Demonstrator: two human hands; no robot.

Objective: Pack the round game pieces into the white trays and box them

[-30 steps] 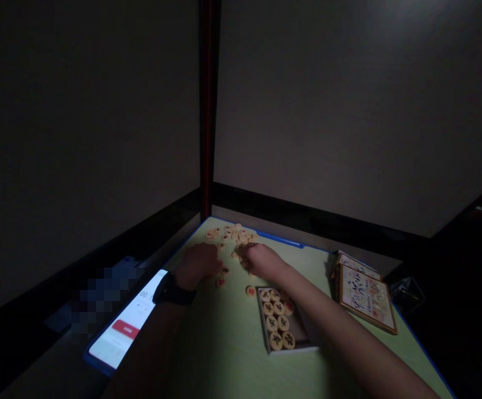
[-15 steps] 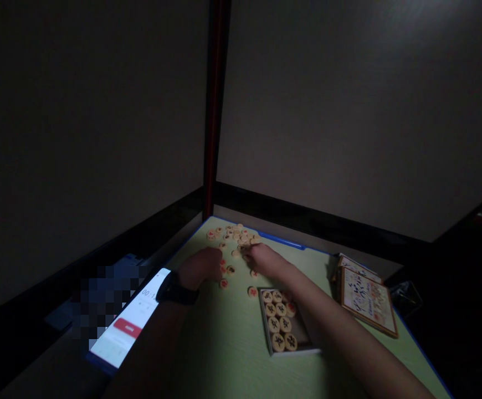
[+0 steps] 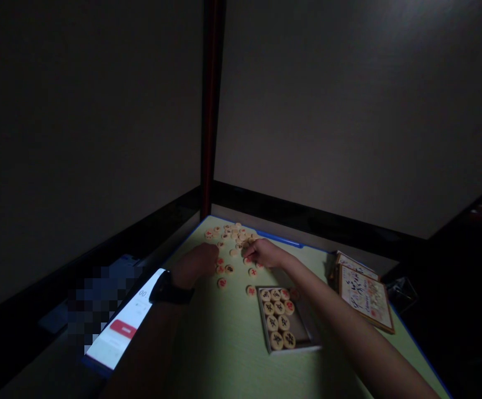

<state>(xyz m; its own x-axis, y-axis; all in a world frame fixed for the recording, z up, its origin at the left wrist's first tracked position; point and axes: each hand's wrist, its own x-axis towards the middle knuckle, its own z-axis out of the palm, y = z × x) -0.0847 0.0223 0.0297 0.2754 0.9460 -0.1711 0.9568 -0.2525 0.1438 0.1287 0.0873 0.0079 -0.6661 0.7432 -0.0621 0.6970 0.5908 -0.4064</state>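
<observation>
Round wooden Chinese chess pieces (image 3: 235, 233) with red or dark characters lie scattered at the far end of a green table (image 3: 224, 343). My right hand (image 3: 266, 252) is among them, its fingers curled with the tips on a red-marked piece (image 3: 247, 259). To its left, my left hand (image 3: 201, 259), a dark watch (image 3: 170, 289) on the wrist, is closed beside other red-marked pieces (image 3: 220, 269); what its fingers hold, if anything, is hidden. A shallow open box (image 3: 263, 327) sits partly beneath my right forearm, with several pieces in rows inside.
A lit phone (image 3: 127, 327) lies left of my left forearm. On the right side are box lids or boards with Chinese writing (image 3: 365, 296) and a clear wrapper (image 3: 403, 293). A blue strip (image 3: 280, 239) runs along the far table edge, near the walls.
The view has shifted slightly. My right hand has turned a little, showing its fingertips at a red-marked piece and another piece below the palm. My left hand has stayed about the same.
</observation>
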